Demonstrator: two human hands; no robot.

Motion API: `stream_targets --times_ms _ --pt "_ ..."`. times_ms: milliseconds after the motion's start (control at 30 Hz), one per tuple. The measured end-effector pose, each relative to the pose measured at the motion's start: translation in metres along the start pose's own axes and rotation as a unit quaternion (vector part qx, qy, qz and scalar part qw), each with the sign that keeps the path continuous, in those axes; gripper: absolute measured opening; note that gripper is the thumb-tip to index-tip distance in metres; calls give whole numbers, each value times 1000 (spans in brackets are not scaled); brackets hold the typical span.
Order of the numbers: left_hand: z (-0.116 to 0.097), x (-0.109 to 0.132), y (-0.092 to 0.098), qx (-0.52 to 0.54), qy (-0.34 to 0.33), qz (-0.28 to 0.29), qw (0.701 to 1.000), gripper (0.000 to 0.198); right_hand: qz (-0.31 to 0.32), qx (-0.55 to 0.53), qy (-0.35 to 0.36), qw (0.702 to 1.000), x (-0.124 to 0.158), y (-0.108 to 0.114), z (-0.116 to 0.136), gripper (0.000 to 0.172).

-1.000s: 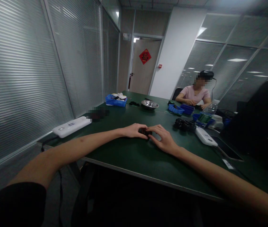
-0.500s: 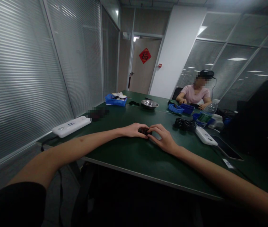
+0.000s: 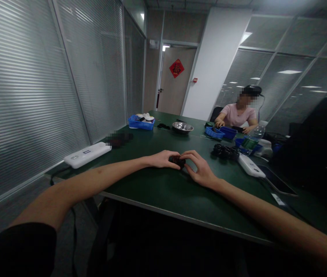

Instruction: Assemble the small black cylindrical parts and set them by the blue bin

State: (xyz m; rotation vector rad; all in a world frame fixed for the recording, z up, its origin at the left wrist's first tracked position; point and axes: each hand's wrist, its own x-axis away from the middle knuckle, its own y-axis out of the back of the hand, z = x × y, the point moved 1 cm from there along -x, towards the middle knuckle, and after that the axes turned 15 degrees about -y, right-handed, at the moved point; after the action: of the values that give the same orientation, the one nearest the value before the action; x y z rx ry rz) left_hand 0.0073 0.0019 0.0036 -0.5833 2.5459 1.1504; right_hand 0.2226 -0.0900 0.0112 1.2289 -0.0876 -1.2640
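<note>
A small, dark, lumpy object of unclear material (image 3: 177, 160) sits at the centre of the frame, between your hands. Your left hand (image 3: 162, 158) holds it from the left in a narrow grip, thumb on the near side; your right hand (image 3: 200, 169) arches over its right end, fingertips at its edge (whether they pinch or merely touch, you can't tell here). Handling looks under way: the piece is in your grasp, not released, and how much is finished or left doesn't show. Beneath lies the dark green tabletop (image 3: 151, 192). Right of centre sits a cluster of glossy black rounded pieces (image 3: 225, 151); above centre, a shallow round silver metal bowl (image 3: 183, 127).
</note>
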Motion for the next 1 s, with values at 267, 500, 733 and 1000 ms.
stream_targets --times_ms 267,500,733,1000 --pt "-3 0 0 4 1 1 1000 42 -18 49 -4 999 -1 -1 -6 23" --pt "-5 0 1 -5 4 0 1000 41 4 25 11 1000 0 0 -2 20" --pt "-6 0 0 8 10 -3 1000 41 -21 61 5 998 -1 -1 -4 23" --pt "-7 -1 0 -1 -7 5 1000 40 -13 70 -1 997 -2 -1 -10 22"
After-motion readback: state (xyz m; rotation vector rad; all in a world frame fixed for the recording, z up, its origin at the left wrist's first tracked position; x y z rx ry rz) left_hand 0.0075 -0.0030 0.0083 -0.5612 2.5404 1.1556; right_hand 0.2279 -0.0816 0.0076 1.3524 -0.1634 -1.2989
